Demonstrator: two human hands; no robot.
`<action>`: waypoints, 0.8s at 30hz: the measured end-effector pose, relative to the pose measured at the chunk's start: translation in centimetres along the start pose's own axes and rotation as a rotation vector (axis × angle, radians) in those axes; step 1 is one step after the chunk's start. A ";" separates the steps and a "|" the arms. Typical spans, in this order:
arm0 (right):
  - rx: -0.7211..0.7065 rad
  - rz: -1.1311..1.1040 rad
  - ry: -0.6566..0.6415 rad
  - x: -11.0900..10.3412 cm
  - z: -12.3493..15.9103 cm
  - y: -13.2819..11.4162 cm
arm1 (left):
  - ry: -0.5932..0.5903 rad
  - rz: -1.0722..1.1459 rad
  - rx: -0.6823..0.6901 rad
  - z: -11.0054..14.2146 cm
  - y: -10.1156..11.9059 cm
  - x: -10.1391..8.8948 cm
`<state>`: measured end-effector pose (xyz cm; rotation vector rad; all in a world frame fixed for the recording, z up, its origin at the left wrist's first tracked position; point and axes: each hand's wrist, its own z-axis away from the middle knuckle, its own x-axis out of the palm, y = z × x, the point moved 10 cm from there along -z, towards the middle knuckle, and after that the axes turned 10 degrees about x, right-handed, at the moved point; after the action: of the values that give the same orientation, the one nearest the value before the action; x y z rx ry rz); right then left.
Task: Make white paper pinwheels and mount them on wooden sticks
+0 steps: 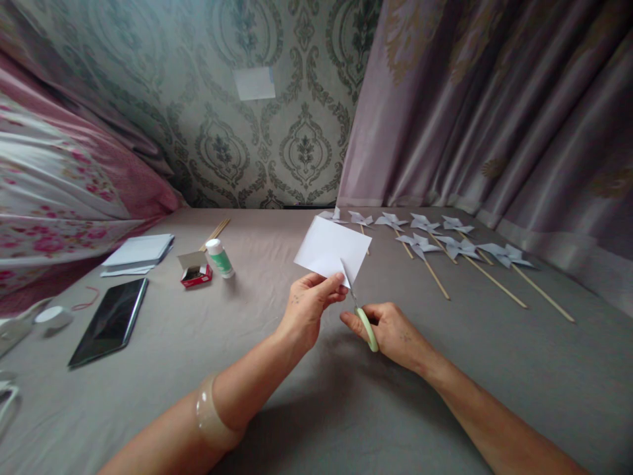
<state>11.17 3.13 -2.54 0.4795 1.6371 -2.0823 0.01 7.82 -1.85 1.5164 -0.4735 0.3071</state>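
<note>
My left hand pinches a white sheet of paper near its lower corner, thumb on top, and holds it up above the cloth. In my right hand is a pair of scissors with pale green handles. Their blades reach over the paper's lower right corner, one blade lying across its face. Part of the handles and the fingers in them are hidden behind my right hand. How far any cut runs into the paper, I cannot tell.
Several paper pinwheels on wooden sticks lie at the right. On the left are a glue bottle, a small red box, wooden sticks, a paper stack, a phone and a white round object.
</note>
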 end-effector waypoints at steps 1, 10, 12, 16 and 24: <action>0.000 0.001 0.002 0.0 0.0 0.0 | 0.001 0.001 0.001 0.0 0.0 0.0; -0.003 0.005 0.003 0.0 -0.1 0.2 | -0.002 0.002 -0.001 0.0 -0.2 0.0; -0.002 0.006 0.004 0.0 -0.1 0.3 | 0.003 0.002 -0.002 0.0 -0.2 0.0; 0.015 0.032 -0.016 0.1 -0.2 0.4 | -0.002 0.003 -0.002 -0.1 -0.3 -0.1; -0.077 0.034 -0.106 0.6 0.6 -1.1 | 0.142 -0.010 0.119 -2.0 1.0 -3.1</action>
<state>10.12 2.70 -1.84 0.3623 1.6300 -1.9772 -2.94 10.15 -2.41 1.5994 -0.3400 0.4379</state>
